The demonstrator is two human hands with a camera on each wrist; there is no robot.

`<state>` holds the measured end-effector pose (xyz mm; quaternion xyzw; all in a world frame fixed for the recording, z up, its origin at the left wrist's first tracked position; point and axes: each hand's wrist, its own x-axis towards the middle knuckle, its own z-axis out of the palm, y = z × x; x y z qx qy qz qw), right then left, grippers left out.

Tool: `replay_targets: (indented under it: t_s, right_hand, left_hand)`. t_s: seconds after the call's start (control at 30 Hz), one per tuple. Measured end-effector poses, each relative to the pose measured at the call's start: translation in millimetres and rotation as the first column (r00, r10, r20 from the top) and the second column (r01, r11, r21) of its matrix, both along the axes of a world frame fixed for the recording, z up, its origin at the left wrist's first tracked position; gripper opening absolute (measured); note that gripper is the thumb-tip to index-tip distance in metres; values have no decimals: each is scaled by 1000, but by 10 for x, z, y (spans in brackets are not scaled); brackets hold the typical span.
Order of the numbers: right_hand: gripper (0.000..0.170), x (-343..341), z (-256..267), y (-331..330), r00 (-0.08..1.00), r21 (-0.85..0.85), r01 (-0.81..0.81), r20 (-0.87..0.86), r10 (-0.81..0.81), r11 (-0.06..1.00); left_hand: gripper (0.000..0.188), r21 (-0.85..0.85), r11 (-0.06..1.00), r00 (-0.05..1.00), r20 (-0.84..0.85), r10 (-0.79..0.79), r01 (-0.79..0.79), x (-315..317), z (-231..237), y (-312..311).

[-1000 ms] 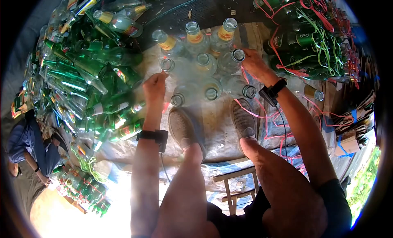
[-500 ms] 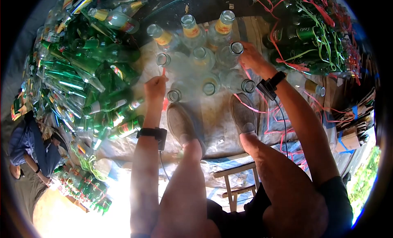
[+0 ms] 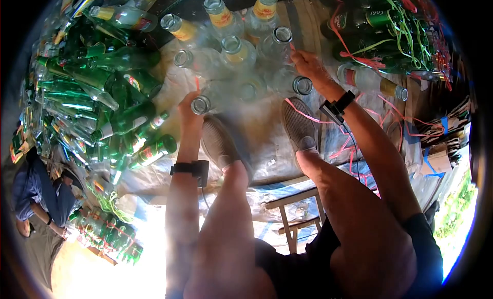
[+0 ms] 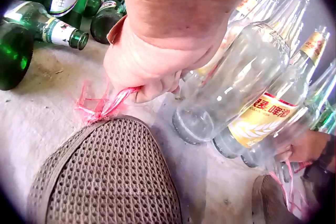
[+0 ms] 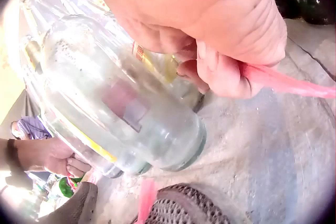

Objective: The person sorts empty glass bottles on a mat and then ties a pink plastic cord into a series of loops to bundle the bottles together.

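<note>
Several clear glass bottles (image 3: 239, 56), some with yellow neck labels, stand in a tight cluster between my hands. At the cluster's left side my left hand (image 3: 189, 114) grips pink plastic twine (image 4: 118, 100), its fingers curled round the strand, as the left wrist view shows. Opposite, my right hand (image 3: 310, 68) holds another length of pink twine (image 5: 291, 81), which runs out from the curled fingers. In the right wrist view, the nearest clear bottle (image 5: 121, 103) is right beside those fingers. Part of the left hand is hidden behind a bottle neck in the head view.
Green bottles (image 3: 123, 119) lie heaped on the left. Tied green bottles (image 3: 370, 21) are stacked at the right, with a loose clear bottle (image 3: 370, 82) below. My shoes (image 3: 300, 124) stand close to the cluster. A wooden stool (image 3: 287, 217) is behind them; another person (image 3: 41, 191) is at far left.
In the head view the bottle cluster has shifted up and left, along with the surroundings. Both hands remain at its sides, gripping twine; the left hand now sits partly behind a bottle neck.
</note>
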<state>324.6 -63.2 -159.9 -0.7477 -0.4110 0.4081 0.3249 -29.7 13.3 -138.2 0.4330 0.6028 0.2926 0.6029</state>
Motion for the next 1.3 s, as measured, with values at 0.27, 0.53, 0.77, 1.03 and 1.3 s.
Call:
replay_targets:
  t_s: [0.27,0.53,0.77,1.03,1.3]
  right_hand:
    - [35,-240,206,-353,990,179,-50,141,24,983]
    - [26,-447,302,-693,978,73,-69,204,53,995]
    - [18,-443,327,-875,937,123,-229,298,184,966]
    - [16,-398,341,-971,903,135,-233,399,163,963]
    - [18,-488,675,-909,974,-201,-81,193,120,976]
  left_hand:
    - [6,-362,932,998,46,32,-13,-3,211,-176]
    - [12,-523,852,962,238,131,14,37,270,-378]
    - [19,-535,820,925,381,18,204,-10,200,-455]
    - [26,-534,766,934,203,-293,357,157,388,-509]
    - [26,-344,727,802,316,-507,594,446,294,-625]
